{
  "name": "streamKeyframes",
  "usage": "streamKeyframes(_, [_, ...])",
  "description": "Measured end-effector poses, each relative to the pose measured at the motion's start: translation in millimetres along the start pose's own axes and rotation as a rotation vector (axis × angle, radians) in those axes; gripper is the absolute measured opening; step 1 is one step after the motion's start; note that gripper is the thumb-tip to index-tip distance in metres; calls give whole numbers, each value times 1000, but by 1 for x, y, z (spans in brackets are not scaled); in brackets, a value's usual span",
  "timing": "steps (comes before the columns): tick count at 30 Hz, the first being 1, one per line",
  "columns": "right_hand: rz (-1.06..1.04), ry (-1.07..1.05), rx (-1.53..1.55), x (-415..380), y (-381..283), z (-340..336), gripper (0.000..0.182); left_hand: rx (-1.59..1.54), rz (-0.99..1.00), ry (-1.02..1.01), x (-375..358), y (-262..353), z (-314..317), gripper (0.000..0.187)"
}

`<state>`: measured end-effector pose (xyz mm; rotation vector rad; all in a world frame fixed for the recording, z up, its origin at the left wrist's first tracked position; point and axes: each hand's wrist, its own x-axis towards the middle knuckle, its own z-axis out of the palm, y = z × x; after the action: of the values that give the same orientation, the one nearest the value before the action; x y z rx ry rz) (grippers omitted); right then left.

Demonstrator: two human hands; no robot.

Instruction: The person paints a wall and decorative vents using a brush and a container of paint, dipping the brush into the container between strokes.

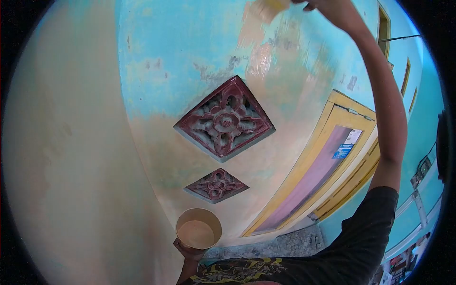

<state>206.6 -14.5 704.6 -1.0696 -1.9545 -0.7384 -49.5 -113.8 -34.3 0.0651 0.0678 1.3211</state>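
At the bottom, my left hand [190, 251] holds a round tub [198, 229] of peach-coloured paint from below, its fingers against the outside. My right arm is raised, and my right hand [327, 8] is at the top edge with its fingers closed round the handle of a wide brush [270, 8]. The brush's bristles touch the blue wall [166, 38], beside a wet peach streak. Part of the brush and hand is cut off by the frame. Lower on the wall, peach paint surrounds two diamond-shaped, dark red vent blocks, one large [225, 122] and one small [217, 185].
Right of the vents stands a yellow-framed door [327, 118] with a purple panel and stickers. A beige wall [71, 142] meets the blue one at a corner on the left. Grey rough floor [285, 244] shows below. Cables hang at the far right.
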Motion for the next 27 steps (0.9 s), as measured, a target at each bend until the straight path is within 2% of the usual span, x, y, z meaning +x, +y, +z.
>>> streamKeyframes(1, [-144,132,-72,-12,-13,-4,14,0,-1,2,-2,0,0,94])
streamKeyframes(3, [-256,161,-152,-15,-13,-5,12,-2,1,4,-3,0,-2,94])
streamKeyframes(4, [-332,185,-365,-26,2,6,12,-10,1,5,-4,-1,-3,94])
streamKeyframes(6, [-538,56,-565,-58,23,44,17,-16,-1,9,-5,-2,-3,93])
streamKeyframes(7, [-667,-94,-548,-76,18,61,20,-16,0,11,-5,-3,-4,93])
streamKeyframes(9, [-925,-61,-707,-116,5,94,23,-15,-3,13,-4,-3,-5,93])
streamKeyframes(12, [-634,-388,-304,-120,-23,68,22,-13,3,6,-3,-3,-5,93])
streamKeyframes(15, [-229,-420,84,-85,-17,38,14,-13,-1,10,-3,-5,-6,93])
streamKeyframes(17, [-196,-274,50,-32,61,21,24,-13,-5,8,-3,-6,-6,93])
streamKeyframes(21, [-92,220,-68,-22,2,-20,11,-13,-6,4,2,-8,-7,93])
streamKeyframes(23, [-226,146,-3,-36,-2,-15,13,-20,-5,2,5,-10,-7,93])
streamKeyframes(25, [-272,-137,304,-37,29,-11,22,-25,-7,-2,10,-12,-7,93])
streamKeyframes(26, [-209,-274,370,-45,29,0,21,-24,-11,7,8,-13,-8,93])
streamKeyframes(27, [-63,-369,287,-50,17,11,21,-22,-13,7,9,-13,-7,93])
